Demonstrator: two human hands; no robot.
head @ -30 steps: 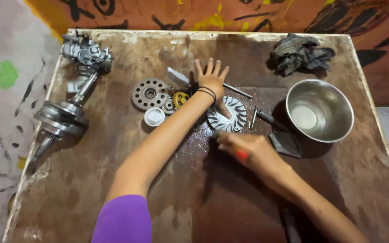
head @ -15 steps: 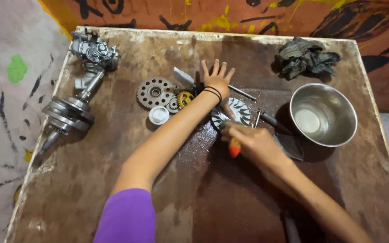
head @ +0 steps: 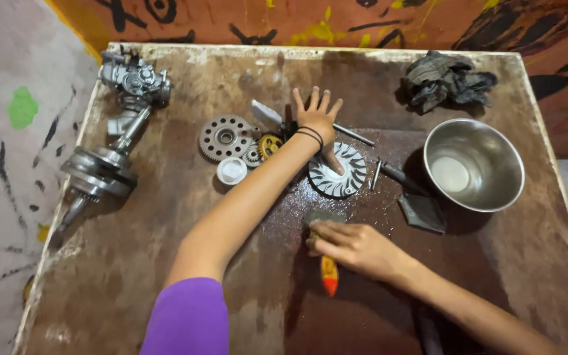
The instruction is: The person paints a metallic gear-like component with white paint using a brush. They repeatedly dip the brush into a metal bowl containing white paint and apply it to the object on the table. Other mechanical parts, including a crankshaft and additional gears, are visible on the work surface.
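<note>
My left hand (head: 317,119) lies flat with fingers spread on the brown worktable (head: 165,263), its thumb resting on a round finned metal disc (head: 338,173). My right hand (head: 353,248) is closed on a brush with an orange handle (head: 328,273), its bristle head (head: 322,217) pressed to the wet tabletop just below the disc. A large toothed gear (head: 225,137), a small grey gear (head: 252,156) and a yellow gear (head: 270,144) lie to the left of my left wrist, with a white cap (head: 232,171) below them.
A steel bowl (head: 473,164) stands at the right, with a dark scraper (head: 413,199) beside it. A crumpled dark rag (head: 447,80) lies at the back right. A crankshaft (head: 100,171) and an engine part (head: 133,80) sit along the left edge.
My right hand has drawn the brush back toward me, away from the finned disc. My left hand stays planted by the disc.
</note>
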